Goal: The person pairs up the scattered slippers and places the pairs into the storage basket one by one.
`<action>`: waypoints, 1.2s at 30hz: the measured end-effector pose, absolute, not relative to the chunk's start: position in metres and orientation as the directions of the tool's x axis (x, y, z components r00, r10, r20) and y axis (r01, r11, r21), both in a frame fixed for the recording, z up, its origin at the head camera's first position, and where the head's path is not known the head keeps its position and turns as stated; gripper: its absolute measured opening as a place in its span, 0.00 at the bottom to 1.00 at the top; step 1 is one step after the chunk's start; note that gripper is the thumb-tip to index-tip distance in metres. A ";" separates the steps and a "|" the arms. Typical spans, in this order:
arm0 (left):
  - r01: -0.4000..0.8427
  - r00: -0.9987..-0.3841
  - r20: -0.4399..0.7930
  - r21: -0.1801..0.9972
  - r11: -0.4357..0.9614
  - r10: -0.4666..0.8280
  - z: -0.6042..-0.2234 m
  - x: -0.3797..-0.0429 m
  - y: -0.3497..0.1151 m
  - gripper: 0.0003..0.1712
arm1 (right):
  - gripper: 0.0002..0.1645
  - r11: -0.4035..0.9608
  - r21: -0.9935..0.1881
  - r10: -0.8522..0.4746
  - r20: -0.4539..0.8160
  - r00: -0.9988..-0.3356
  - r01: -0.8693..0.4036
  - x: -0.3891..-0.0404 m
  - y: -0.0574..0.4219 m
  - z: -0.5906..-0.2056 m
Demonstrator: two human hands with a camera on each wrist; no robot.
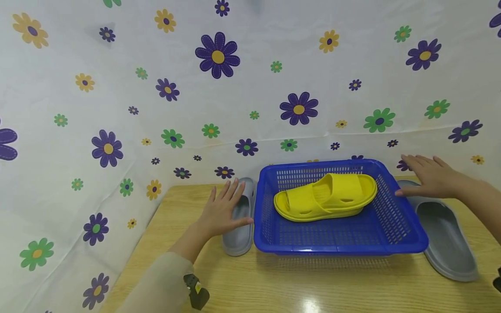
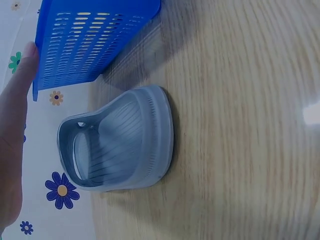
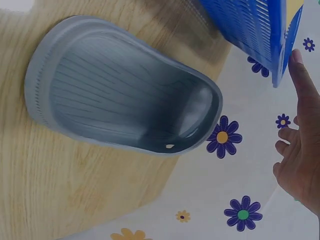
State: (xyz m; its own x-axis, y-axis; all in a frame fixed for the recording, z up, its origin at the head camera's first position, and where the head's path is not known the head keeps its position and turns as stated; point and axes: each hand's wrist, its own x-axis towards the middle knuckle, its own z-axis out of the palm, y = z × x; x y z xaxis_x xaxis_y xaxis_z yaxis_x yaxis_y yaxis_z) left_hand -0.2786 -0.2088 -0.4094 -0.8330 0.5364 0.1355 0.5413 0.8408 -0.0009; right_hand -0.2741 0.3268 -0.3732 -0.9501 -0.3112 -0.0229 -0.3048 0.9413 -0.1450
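A blue plastic basket (image 1: 340, 248) with slotted walls stands on the table. In it lie yellow slippers (image 1: 344, 191), apparently two fitted together end to end. My left hand (image 1: 223, 213) is spread at the basket's left side, its thumb at the rim and its fingers above a grey slipper (image 1: 238, 248). At the opposite side my right hand (image 1: 434, 178) has its fingers extended and its thumb at the rim. Another grey slipper (image 1: 450, 243) lies under and beside it. Both wrist views show a thumb tip against the basket's rim, with the grey slippers apart from the hands.
The wooden table (image 1: 313, 287) carries the basket and the grey slippers, one on each side. Behind and to the left hangs a white cloth (image 1: 242, 95) printed with purple, green and orange flowers, close to the basket's back edge.
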 end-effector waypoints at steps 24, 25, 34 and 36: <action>0.354 -0.934 0.005 0.126 0.927 0.356 -0.413 -0.315 -0.208 0.61 | 0.59 0.962 -0.163 -0.229 -0.050 -0.972 -0.218 -0.267 0.359 -0.405; 0.347 -0.937 -0.003 0.128 0.929 0.350 -0.414 -0.316 -0.208 0.61 | 0.59 0.962 -0.163 -0.228 -0.052 -0.972 -0.217 -0.266 0.360 -0.407; 0.322 -0.944 -0.041 0.121 0.939 0.329 -0.426 -0.317 -0.206 0.66 | 0.56 0.950 -0.183 -0.263 -0.034 -0.964 -0.252 -0.262 0.366 -0.428; 0.319 -0.944 -0.049 0.114 0.941 0.326 -0.430 -0.317 -0.205 0.68 | 0.56 0.944 -0.197 -0.276 -0.022 -0.961 -0.266 -0.261 0.366 -0.431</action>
State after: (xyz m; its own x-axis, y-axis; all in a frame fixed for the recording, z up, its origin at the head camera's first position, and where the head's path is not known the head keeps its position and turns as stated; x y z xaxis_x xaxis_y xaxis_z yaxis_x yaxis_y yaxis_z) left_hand -0.3174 -0.2048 -0.4298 -0.9441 0.3260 -0.0490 0.3190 0.9409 0.1140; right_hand -0.2612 0.3658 -0.4312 -0.9610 -0.2755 -0.0224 -0.2660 0.9436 -0.1970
